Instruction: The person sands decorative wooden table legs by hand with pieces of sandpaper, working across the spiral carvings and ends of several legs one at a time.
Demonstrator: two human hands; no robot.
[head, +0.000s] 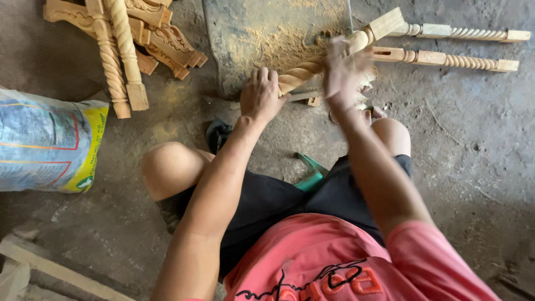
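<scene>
The left hand [261, 96], fingers curled down, pins the lower end of a twisted wooden spindle [329, 58] at upper centre of the frame. The right hand [344, 75] is blurred over its middle; I cannot tell its grip. Sawdust [273, 36] coats the slab beneath. If the pinning hand slackens, the spindle could roll and skid on that dust.

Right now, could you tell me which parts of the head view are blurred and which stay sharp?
In the head view, the right hand is smeared by motion blur over the pale twisted wooden spindle; the left hand gripping that spindle is sharp, as are the stacked carved wooden legs; light is soft, without glare.
</scene>
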